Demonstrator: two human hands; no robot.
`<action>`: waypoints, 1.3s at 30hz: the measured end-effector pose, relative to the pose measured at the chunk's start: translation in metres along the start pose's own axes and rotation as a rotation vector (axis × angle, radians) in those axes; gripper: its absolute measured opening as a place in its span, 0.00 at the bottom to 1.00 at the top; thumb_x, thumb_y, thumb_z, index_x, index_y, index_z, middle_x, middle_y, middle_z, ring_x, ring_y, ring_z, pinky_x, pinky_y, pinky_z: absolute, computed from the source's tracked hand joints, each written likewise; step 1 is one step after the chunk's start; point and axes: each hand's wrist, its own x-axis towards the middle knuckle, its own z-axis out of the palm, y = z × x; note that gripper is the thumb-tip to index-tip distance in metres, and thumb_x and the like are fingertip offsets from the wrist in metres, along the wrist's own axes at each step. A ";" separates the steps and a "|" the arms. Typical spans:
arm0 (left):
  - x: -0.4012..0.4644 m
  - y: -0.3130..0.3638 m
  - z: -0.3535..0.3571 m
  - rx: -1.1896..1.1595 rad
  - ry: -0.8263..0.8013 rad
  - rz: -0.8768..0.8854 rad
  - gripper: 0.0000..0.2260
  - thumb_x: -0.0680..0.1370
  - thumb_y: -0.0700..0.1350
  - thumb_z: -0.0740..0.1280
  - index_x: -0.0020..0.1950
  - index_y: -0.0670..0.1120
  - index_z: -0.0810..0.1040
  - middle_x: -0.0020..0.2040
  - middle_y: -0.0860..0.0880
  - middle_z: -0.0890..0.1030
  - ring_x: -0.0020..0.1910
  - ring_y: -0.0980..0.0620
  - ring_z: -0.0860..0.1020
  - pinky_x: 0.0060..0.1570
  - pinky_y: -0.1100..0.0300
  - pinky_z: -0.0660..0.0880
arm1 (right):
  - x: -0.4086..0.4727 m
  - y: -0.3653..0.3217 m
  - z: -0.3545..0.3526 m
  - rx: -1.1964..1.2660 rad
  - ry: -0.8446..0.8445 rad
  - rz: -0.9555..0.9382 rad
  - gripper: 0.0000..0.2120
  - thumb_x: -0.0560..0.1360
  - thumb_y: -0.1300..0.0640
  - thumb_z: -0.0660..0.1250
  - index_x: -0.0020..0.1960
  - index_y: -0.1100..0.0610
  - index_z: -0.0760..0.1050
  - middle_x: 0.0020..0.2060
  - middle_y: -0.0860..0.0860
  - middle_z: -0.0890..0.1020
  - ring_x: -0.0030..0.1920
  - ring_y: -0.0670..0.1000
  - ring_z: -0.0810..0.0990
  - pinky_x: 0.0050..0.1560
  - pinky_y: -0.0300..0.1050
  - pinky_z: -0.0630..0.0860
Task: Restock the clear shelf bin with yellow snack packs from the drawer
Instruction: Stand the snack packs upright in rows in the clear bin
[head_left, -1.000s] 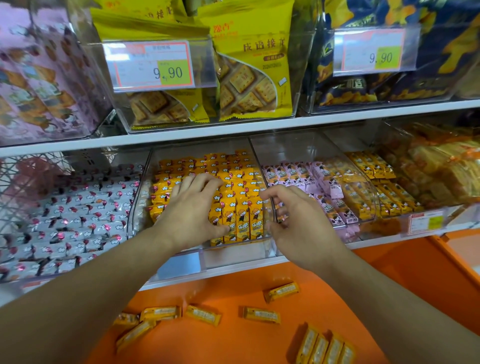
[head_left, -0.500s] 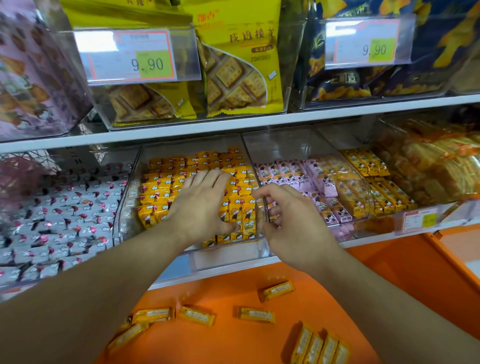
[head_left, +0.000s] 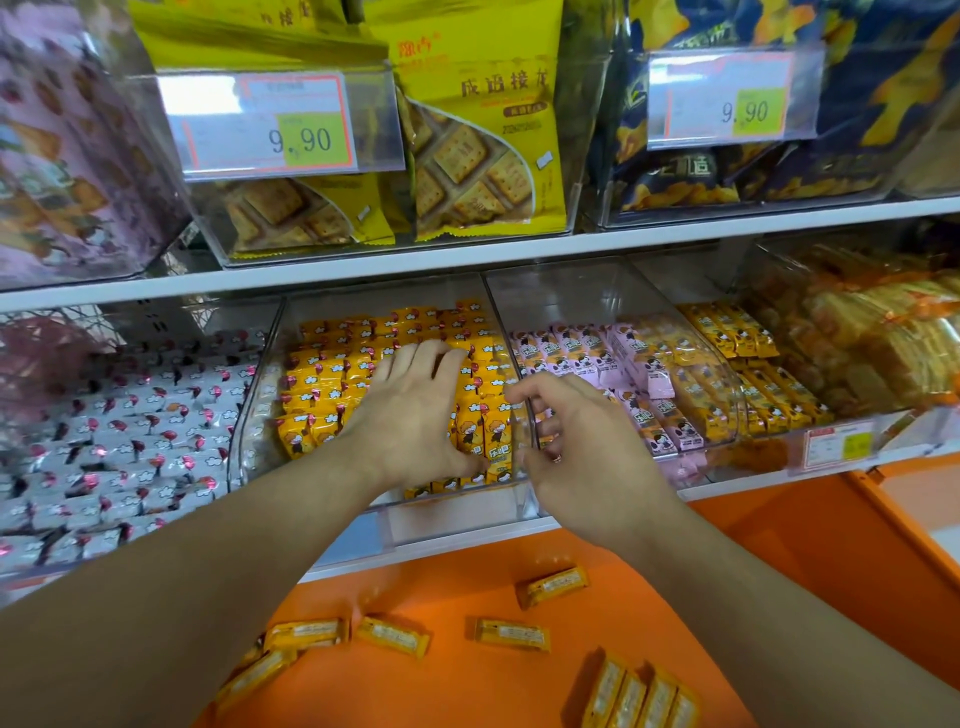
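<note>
yellow snack packs (head_left: 511, 635) lie scattered on the orange drawer (head_left: 753, 545) floor nearest the camera, some loose, four standing side by side at the lower right. above them, more yellow packs fill the clear shelf bin (head_left: 260, 415). left hand (head_left: 415, 415) rests flat on those packs, fingers straight and spread. right hand (head_left: 587, 462) hovers at the bin's right wall, fingers loosely curled, apparently holding nothing. pink packs (head_left: 582, 358) sit in the next bin, biscuit bags (head_left: 478, 156) on the shelf above.
</note>
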 end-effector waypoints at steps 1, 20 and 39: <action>0.001 0.001 0.001 -0.004 -0.003 -0.001 0.58 0.60 0.75 0.74 0.81 0.51 0.54 0.77 0.50 0.59 0.76 0.45 0.59 0.76 0.47 0.61 | 0.000 0.000 0.000 -0.001 0.002 -0.003 0.24 0.74 0.64 0.75 0.63 0.42 0.74 0.55 0.41 0.75 0.50 0.44 0.78 0.51 0.47 0.82; 0.004 0.005 0.005 0.100 0.055 0.007 0.56 0.63 0.79 0.69 0.81 0.49 0.58 0.76 0.48 0.65 0.75 0.45 0.64 0.74 0.47 0.64 | 0.000 -0.001 0.001 0.000 0.021 -0.027 0.24 0.73 0.65 0.74 0.62 0.43 0.75 0.50 0.38 0.72 0.44 0.42 0.76 0.47 0.41 0.80; -0.029 -0.046 -0.001 0.113 0.021 0.084 0.54 0.63 0.73 0.75 0.81 0.51 0.59 0.75 0.51 0.64 0.74 0.47 0.62 0.75 0.49 0.61 | 0.001 0.005 0.004 0.004 0.017 -0.021 0.24 0.75 0.65 0.73 0.63 0.42 0.75 0.54 0.42 0.76 0.47 0.44 0.79 0.48 0.47 0.82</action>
